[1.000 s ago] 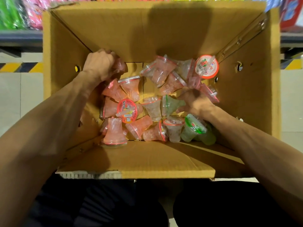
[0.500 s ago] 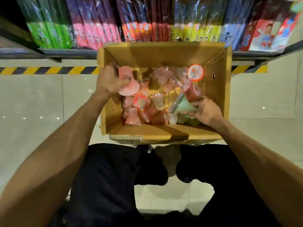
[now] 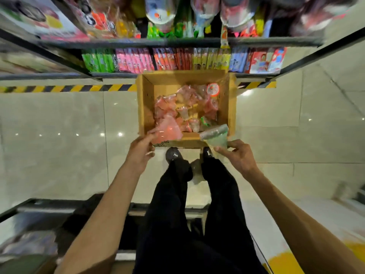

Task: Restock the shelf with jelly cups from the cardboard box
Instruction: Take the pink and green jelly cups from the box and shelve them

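Note:
An open cardboard box (image 3: 145, 107) stands on the floor against the shelves, with several pink and a few green jelly cups (image 3: 185, 107) loose inside. My left hand (image 3: 141, 153) holds a pink jelly cup (image 3: 167, 129) above the box's near edge. My right hand (image 3: 238, 157) pinches a green jelly cup (image 3: 216, 136) at the box's near right corner. Both held cups are blurred by motion.
Shelves (image 3: 177, 43) in front carry rows of coloured snack packets (image 3: 177, 60) and hanging goods. A black-and-yellow hazard strip (image 3: 69, 88) runs along the shelf base. My legs and black shoes (image 3: 173, 154) stand just behind the box on the pale tiled floor (image 3: 59, 135).
Both hands have lifted out of the box toward me, each with a cup. My view has risen far above the box, and the upper shelves have come into sight.

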